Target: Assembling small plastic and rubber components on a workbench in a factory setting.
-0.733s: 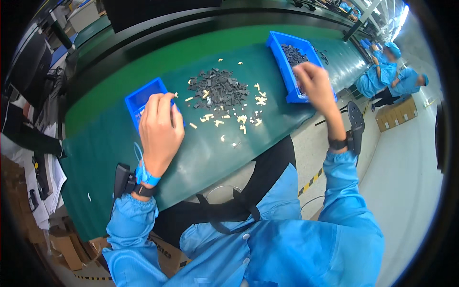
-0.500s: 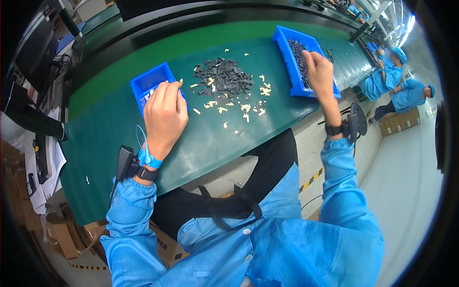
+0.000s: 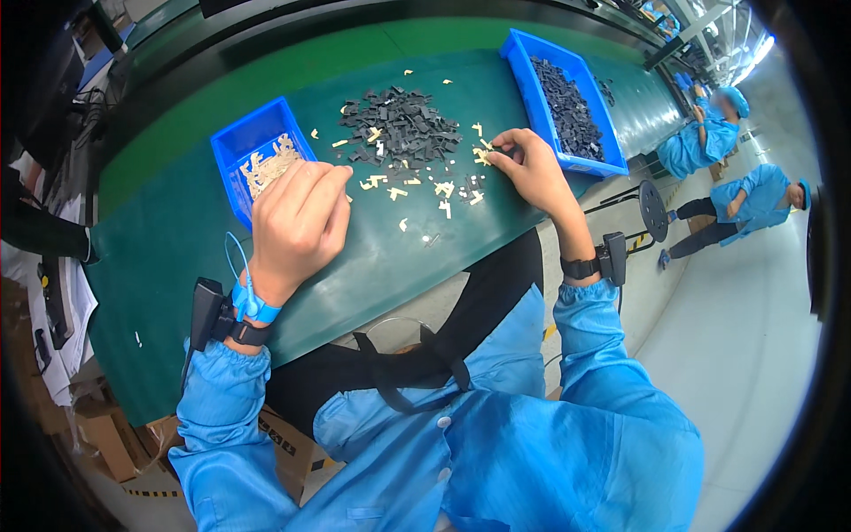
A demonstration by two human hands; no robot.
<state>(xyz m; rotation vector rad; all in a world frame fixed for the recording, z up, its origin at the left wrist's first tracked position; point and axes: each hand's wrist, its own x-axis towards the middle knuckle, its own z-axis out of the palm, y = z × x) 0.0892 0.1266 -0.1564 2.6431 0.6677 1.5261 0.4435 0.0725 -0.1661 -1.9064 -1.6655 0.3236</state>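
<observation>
My left hand (image 3: 300,220) hangs over the near right corner of the small blue bin (image 3: 222,182), fingers curled together; whatever they hold is hidden. Inside that bin lie cream-coloured small parts (image 3: 268,167). With thumb and forefinger drawn together, my right hand (image 3: 534,173) is at the right end of the scattered cream pieces (image 3: 445,189). Something dark shows by its fingertips, too small to name. Between the hands spreads a heap of small flat black parts (image 3: 403,126). The larger blue bin (image 3: 523,84), just beyond my right hand, holds many black parts (image 3: 567,111).
The green mat (image 3: 372,266) covers the bench, its near edge by my lap. Papers (image 3: 75,306) and a dark monitor stand at the left. A round black stool seat (image 3: 652,211) is at the right, and two people in blue (image 3: 709,142) are farther off.
My right hand has come left and down from the larger bin to the cream pieces. My left hand stays by the small bin, whose cream parts show more. The view has shifted slightly.
</observation>
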